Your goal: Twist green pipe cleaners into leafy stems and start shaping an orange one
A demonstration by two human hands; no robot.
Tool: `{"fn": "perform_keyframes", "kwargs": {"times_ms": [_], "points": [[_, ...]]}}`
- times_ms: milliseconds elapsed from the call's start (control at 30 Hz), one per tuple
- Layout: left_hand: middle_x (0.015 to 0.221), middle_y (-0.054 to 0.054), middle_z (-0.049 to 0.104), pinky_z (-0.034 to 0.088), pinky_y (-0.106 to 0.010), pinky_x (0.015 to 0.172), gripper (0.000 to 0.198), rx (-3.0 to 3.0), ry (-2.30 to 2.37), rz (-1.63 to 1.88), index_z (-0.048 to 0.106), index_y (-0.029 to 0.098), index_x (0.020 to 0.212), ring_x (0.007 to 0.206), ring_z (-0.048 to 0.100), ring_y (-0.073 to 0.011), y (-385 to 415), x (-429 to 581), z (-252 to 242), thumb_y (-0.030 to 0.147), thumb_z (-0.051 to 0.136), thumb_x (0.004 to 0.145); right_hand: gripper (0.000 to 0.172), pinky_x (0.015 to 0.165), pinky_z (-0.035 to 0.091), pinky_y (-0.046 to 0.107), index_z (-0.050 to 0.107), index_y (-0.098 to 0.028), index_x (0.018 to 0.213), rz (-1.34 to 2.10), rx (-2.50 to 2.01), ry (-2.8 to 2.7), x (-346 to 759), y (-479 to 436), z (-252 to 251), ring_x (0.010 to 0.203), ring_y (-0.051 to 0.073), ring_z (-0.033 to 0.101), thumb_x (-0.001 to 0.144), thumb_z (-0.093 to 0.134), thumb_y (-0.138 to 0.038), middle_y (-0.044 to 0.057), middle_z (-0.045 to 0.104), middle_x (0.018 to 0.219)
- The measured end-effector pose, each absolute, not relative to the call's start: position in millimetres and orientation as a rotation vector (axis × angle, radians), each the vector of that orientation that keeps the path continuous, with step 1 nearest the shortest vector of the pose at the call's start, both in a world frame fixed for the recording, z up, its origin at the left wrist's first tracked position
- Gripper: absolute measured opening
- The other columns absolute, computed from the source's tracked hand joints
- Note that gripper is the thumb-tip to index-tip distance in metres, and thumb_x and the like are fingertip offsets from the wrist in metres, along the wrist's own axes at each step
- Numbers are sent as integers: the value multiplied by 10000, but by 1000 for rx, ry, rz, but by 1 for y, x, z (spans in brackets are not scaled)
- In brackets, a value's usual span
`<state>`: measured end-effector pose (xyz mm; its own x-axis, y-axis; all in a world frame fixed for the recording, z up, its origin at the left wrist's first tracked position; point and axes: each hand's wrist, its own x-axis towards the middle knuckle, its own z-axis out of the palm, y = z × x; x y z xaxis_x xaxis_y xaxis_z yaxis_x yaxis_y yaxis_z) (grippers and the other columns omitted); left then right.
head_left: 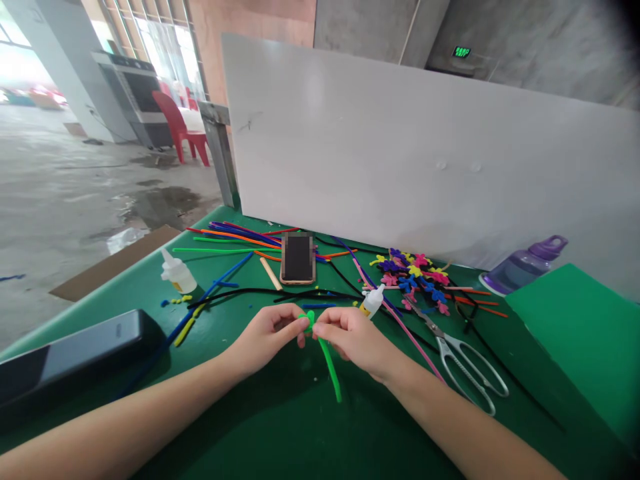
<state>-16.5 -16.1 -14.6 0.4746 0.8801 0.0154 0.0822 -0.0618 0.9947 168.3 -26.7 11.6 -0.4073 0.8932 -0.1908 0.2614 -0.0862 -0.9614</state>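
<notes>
Green fuzzy stem [330, 370], bent into small loops at its upper end, sits between the two hands above the middle of the green surface [280, 427], its straight tail slanting towards the near side. On the left hand [280, 330], thumb and forefinger are closed together on the looped end, the other fingers curled beneath. Thumb and forefinger of the right hand [350, 333] pinch the same stem just beside them, with no visible gap.

Close beyond the right hand, a small glue bottle [373, 301] leans to one side; another glue bottle [179, 273] is near the left edge. Loose coloured stems [245, 232] lie towards the far left corner, and a phone [299, 260] is near the far edge, below the white board [400, 153]. Right of centre, fuzzy flowers [415, 271] in yellow, pink and blue are heaped, with metal scissors [444, 337] just nearer, handles spread. A purple bottle [525, 268] is by the board, towards the far right. A dark device [75, 353] lies along the left edge.
</notes>
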Motion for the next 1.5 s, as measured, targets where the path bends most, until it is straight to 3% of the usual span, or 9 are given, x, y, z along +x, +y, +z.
{"fn": "perform_keyframes", "kwargs": {"times_ms": [100, 267, 433, 667, 1500], "points": [[628, -5, 596, 416, -250, 660, 248, 1497, 865, 761, 571, 157, 690, 652, 554, -144, -16, -16, -13, 360, 550, 831, 216, 391, 171, 198, 552, -163, 701, 1718, -1233, -1556, 167, -28, 8, 405, 45, 242, 827, 534, -337, -81, 341, 485], [613, -9, 588, 405, -249, 650, 294, 1545, 888, 727, 554, 153, 650, 635, 536, -139, -16, -15, -12, 366, 515, 849, 217, 391, 182, 183, 555, -152, 740, 1716, -1168, -1496, 166, -26, 1, 402, 35, 278, 810, 581, -356, -83, 380, 475], [651, -1, 602, 435, -269, 679, 204, 1512, 906, 837, 565, 152, 850, 661, 567, -147, -16, -16, -17, 355, 552, 831, 253, 388, 179, 184, 539, -151, 713, 1723, -1170, -1271, 163, -23, 0, 373, 26, 265, 765, 634, -379, -98, 371, 441], [734, -17, 638, 468, -266, 634, 189, 1662, 1087, 975, 609, 153, 857, 633, 610, -148, -19, -18, -18, 315, 645, 764, 234, 380, 235, 181, 558, -151, 763, 1685, -1146, -1285, 162, -24, -7, 365, 32, 371, 802, 592, -379, -60, 499, 508], [661, -2, 625, 423, -255, 635, 150, 1773, 1163, 884, 651, 159, 777, 604, 555, -138, -17, -18, -17, 298, 597, 788, 243, 414, 180, 206, 506, -154, 674, 1755, -1062, -1225, 160, -27, -10, 397, 30, 291, 745, 660, -327, -88, 400, 458]]}}
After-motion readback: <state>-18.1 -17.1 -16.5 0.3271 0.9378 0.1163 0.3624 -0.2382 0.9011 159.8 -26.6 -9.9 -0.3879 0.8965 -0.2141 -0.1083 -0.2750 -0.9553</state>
